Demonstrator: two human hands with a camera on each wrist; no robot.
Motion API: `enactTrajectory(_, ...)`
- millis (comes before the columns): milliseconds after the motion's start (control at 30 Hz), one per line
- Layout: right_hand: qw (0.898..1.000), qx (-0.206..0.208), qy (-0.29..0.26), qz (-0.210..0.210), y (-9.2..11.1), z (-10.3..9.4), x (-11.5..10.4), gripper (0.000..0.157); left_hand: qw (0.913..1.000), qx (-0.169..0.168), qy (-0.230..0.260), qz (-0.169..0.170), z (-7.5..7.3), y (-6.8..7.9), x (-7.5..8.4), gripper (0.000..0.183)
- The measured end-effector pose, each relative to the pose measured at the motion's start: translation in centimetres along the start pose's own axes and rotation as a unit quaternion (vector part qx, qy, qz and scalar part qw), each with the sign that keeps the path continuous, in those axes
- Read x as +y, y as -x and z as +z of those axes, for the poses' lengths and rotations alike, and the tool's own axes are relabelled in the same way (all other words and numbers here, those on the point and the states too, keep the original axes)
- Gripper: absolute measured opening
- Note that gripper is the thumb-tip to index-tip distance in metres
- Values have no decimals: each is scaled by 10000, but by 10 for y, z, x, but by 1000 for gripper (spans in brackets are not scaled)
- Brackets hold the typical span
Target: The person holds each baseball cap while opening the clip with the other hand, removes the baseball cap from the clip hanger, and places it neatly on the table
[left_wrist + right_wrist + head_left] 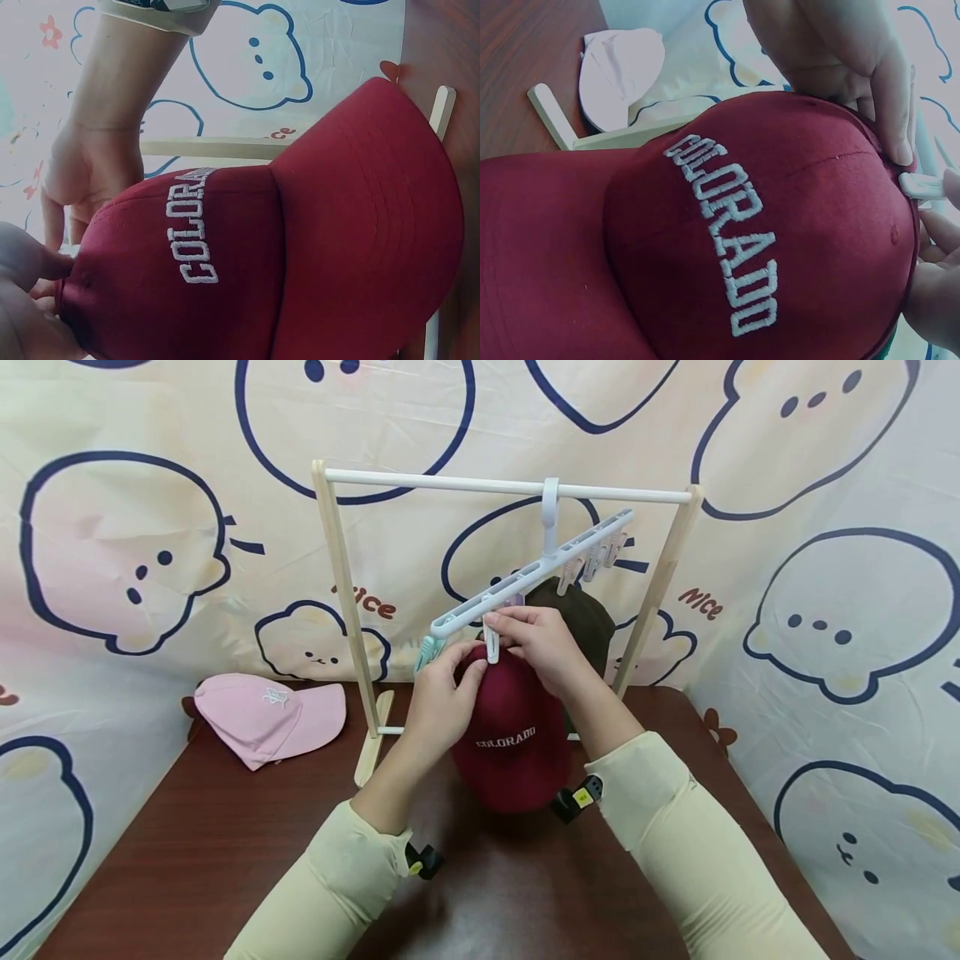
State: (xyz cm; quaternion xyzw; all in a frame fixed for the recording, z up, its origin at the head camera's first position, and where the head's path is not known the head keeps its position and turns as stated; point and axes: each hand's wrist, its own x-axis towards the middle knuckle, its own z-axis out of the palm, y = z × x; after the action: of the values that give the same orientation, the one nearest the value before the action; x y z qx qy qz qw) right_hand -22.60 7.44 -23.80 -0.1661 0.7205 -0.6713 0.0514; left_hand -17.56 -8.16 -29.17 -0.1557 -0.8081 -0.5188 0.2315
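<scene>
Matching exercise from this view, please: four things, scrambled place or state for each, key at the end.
1. pink cap
2. maroon cap
3. clip hanger
4. white clip

A. hooked over the white top bar
B. pinched by the right hand
C. lying on the table
D. lettered COLORADO, held by the left hand

Pairs: 1-C, 2-D, 3-A, 4-B

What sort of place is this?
Likely an indoor tabletop set, perhaps a staged filming corner: creased cartoon-printed sheeting stands behind and beside a dark wood-look table, on which a small clothes rack stands.
</scene>
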Motion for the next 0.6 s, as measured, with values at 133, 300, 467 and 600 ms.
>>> enactTrajectory(133, 10000, -34, -41, 48, -2, 0, -1, 31, 9999, -51, 129, 13, -1, 0, 1, 27)
enactTrajectory(300, 9999, -3, -140, 59, -3, 1, -2, 32, 9996, 14, 276, 71, -1, -1, 3, 25)
enactTrajectory(467, 9998, 22, -165, 96, -3, 1, -3, 36, 9995, 61, 306, 47, -1, -1, 4, 25)
enactTrajectory(600, 9996, 14, -220, 202, -4, 1, -3, 39, 9994, 29, 349, -21, -1, -1, 5, 25)
